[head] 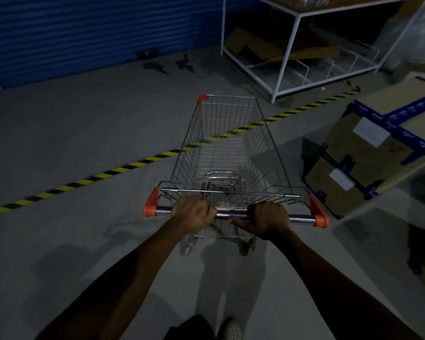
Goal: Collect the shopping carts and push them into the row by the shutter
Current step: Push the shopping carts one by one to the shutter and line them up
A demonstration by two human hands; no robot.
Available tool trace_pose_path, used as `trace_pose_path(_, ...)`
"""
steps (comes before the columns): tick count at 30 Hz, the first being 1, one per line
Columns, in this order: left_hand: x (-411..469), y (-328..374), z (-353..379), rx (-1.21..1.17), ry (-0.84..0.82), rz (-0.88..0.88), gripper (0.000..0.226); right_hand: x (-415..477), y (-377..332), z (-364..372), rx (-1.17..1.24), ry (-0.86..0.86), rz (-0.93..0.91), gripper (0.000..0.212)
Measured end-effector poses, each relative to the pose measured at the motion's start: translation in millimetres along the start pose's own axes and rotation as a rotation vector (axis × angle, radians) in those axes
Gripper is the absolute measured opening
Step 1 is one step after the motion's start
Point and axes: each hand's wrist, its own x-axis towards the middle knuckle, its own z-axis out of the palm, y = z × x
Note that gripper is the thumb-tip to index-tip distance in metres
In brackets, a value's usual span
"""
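A wire shopping cart [227,143] with orange corner caps stands in front of me, its basket empty. Its chrome handle bar [233,214] runs across the middle of the view. My left hand [193,213] grips the bar left of centre. My right hand [268,220] grips it right of centre, thumb stretched along the bar. The blue shutter [96,33] fills the far left. No other carts are in view.
A yellow-black striped line [103,174] crosses the grey floor diagonally under the cart. A white metal rack [290,57] with cardboard stands at the back right. Taped cardboard boxes [368,153] sit close on the right. Dark stains mark the floor by the shutter.
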Motion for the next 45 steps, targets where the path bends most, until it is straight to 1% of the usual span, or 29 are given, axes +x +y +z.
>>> trace_pose_path(2,30,2,-2,0.011,0.021,0.012,0.042,23,19,-3,-0.002,0.01,-0.012,0.074)
trace_pose_path(5,73,6,-7,0.01,0.009,0.01,0.039,57,46,-8,-0.027,0.016,-0.022,0.078)
trace_pose_path(9,142,5,-10,0.009,0.014,0.037,0.043,112,81,-14,-0.057,-0.01,-0.013,0.081)
trace_pose_path(12,198,3,-16,0.038,0.034,0.072,0.045,159,108,-23,-0.05,0.004,0.011,0.089)
trace_pose_path(14,239,-4,-19,0.036,0.063,0.105,0.048,193,124,-29,-0.04,-0.004,0.035,0.086)
trace_pose_path(16,278,-12,-24,-0.012,0.03,0.158,0.05,227,141,-34,-0.034,-0.013,0.078,0.083)
trace_pose_path(18,319,-20,-32,-0.027,-0.004,0.256,0.065,262,158,-39,-0.034,-0.004,0.102,0.086)
trace_pose_path(20,358,-33,-39,-0.021,-0.062,0.352,0.084,293,174,-44,0.019,0.038,0.115,0.094)
trace_pose_path(21,378,-41,-44,-0.005,-0.103,0.379,0.089,308,183,-46,0.052,0.061,0.125,0.099)
trace_pose_path(22,397,-51,-48,-0.011,-0.129,0.373,0.091,322,190,-49,0.073,0.082,0.132,0.1)
trace_pose_path(24,431,-65,-51,-0.059,-0.149,0.337,0.097,350,204,-53,0.095,0.084,0.148,0.092)
trace_pose_path(25,446,-67,-53,-0.068,-0.133,0.332,0.1,363,211,-54,0.117,0.079,0.16,0.087)
trace_pose_path(26,461,-69,-55,-0.062,-0.101,0.336,0.099,378,217,-56,0.14,0.077,0.167,0.087)
trace_pose_path(29,510,-76,-54,-0.017,-0.01,0.35,0.099,424,239,-59,0.168,0.084,0.178,0.102)
trace_pose_path(31,544,-80,-56,-0.033,0.013,0.345,0.09,456,258,-61,0.162,0.082,0.173,0.106)
trace_pose_path(33,581,-81,-58,-0.042,0.017,0.333,0.081,489,278,-65,0.133,0.068,0.159,0.1)
trace_pose_path(34,598,-81,-60,-0.042,0.019,0.322,0.08,507,289,-67,0.112,0.065,0.154,0.091)
trace_pose_path(36,639,-83,-60,-0.011,0.037,0.295,0.088,544,311,-70,0.057,0.07,0.137,0.073)
trace_pose_path(38,677,-82,-66,0.054,0.057,0.291,0.094,583,333,-75,0.014,0.046,0.125,0.065)
trace_pose_path(39,696,-81,-71,0.075,0.068,0.301,0.09,603,344,-79,-0.001,0.034,0.12,0.064)
trace_pose_path(41,732,-77,-83,0.007,0.067,0.306,0.071,640,365,-87,0.008,0.034,0.095,0.062)
trace_pose_path(42,750,-75,-87,-0.024,0.065,0.287,0.071,658,376,-90,-0.001,0.037,0.075,0.062)
trace_pose_path(45,812,-80,-88,0.004,0.103,0.24,0.1,708,407,-101,-0.047,0.043,-0.015,0.051)
